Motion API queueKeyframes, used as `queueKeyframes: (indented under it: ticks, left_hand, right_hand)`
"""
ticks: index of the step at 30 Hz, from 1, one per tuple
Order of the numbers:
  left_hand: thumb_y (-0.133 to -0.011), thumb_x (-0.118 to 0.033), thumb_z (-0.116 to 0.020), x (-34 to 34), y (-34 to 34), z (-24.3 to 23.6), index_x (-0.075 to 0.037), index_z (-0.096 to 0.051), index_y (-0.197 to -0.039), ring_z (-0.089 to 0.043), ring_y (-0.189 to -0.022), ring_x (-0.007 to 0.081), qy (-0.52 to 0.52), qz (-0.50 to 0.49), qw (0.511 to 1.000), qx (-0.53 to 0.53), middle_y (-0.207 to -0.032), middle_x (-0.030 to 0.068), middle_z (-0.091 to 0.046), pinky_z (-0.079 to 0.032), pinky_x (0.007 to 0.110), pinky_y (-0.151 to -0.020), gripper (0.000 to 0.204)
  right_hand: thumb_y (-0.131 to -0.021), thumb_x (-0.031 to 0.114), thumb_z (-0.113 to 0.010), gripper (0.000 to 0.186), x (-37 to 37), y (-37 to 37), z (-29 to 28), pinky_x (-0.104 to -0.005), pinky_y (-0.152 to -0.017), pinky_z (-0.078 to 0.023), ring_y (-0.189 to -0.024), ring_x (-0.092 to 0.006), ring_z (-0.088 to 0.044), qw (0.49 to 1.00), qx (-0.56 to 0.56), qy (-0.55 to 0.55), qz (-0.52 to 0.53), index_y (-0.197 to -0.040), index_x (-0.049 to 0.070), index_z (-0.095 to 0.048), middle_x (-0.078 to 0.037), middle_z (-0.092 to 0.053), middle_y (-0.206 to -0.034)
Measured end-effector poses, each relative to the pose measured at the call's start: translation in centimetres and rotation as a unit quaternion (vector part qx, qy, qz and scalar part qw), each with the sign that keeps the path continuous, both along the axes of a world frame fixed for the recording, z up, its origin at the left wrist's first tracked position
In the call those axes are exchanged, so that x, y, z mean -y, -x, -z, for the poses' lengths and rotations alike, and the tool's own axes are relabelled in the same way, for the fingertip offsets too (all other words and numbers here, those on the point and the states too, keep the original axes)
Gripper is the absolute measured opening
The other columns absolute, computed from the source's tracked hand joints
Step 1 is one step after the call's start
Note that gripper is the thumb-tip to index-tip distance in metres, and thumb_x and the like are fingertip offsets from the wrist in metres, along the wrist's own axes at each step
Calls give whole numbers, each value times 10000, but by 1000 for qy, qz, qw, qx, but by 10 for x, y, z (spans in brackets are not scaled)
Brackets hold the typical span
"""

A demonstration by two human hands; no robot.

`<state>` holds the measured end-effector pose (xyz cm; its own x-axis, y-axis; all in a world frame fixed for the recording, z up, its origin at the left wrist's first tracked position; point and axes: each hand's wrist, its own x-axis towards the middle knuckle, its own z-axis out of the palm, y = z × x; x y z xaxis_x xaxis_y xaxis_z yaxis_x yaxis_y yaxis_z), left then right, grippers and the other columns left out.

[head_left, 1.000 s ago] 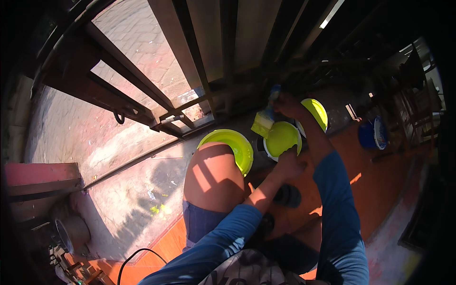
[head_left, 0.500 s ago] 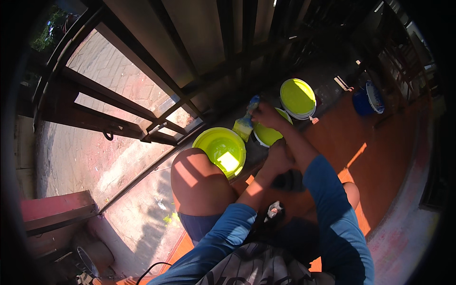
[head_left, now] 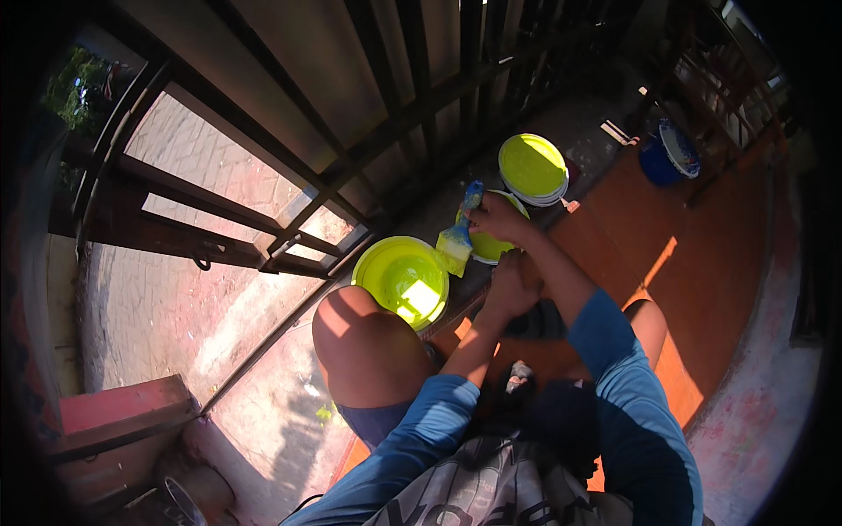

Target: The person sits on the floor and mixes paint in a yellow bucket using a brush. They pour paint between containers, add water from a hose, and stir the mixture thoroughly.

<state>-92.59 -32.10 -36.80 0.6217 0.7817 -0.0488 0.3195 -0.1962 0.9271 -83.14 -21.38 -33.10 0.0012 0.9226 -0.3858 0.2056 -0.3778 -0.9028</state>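
My right hand (head_left: 497,217) is closed round a paintbrush (head_left: 460,232), its blue handle up and its yellow-green bristles hanging down. The bristles are beside the right rim of a yellow-green bucket (head_left: 368,260) with wet paint of the same colour inside. Behind my right hand stands a second tub (head_left: 502,250) of yellow-green paint, partly covered by the hand. My left hand (head_left: 513,287) is closed just below this tub's near edge, close under my right wrist. What its fingers hold, if anything, is hidden.
A third tub of yellow-green paint (head_left: 533,167) stands farther back. At the far right is a blue bucket (head_left: 662,162) with a stained rim. A dark metal gate (head_left: 368,140) rises along the far side. Orange tiles (head_left: 631,223) lie to the right. My bare knee (head_left: 355,337) is beside the near bucket.
The view has shifted slightly. The brush has moved a little toward the near bucket and hangs more upright. Both hands keep nearly the same pose.
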Motion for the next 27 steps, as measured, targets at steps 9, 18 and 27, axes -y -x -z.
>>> queueKeyframes:
  ticks: [9,18,27]
  left_hand:
    - [-726,-391,-820,2,-5,13,52,-458,-1423,-444,-1345,507,-69,-29,994,75,-1435,327,-489,-362,529,-1147,902]
    - [-821,-428,-712,-2,12,-1,-13,-587,-1299,-478,-1343,464,-10,69,997,-37,-1377,284,-572,-368,487,-1143,645]
    - [-808,-383,-720,11,5,36,13,-397,-1490,-398,-1420,463,-55,-7,998,-38,-1509,275,-444,-341,515,-1167,852]
  right_hand:
    - [-1010,118,-628,302,1,41,-57,-320,-898,-582,-1035,-199,-680,991,-99,-84,-44,-1280,-13,-590,-102,-664,-1188]
    - [-969,140,-671,246,20,69,-66,-352,-848,-552,-978,-216,-710,985,90,-143,-39,-1191,33,-668,-106,-732,-1052]
    - [-854,162,-723,291,38,101,-59,-425,-778,-564,-882,-362,-718,984,117,-127,-50,-1113,48,-653,-197,-717,-914]
